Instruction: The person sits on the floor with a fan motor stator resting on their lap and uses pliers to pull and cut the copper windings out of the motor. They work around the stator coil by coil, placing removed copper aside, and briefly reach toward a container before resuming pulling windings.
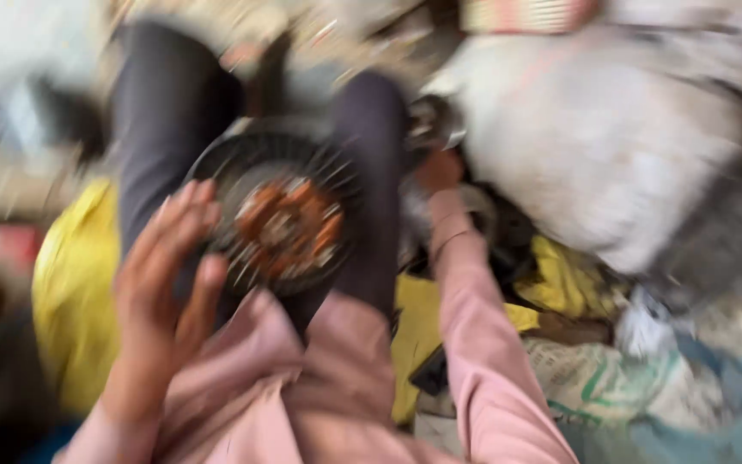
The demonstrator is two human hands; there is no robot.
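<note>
The blurred head view shows two hands: the left hand [167, 283] and the right hand [437, 170]. There is one round wire fan guard [242, 167], and behind its wires sits one motor with copper windings [289, 225]. One yellow bag [70, 292] lies at the left, and one large white sack [594, 137] lies at the right.

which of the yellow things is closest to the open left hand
The big yellow sack at the left, right beside the left hand. The other yellow pieces lie right of the pink sleeve.
</note>
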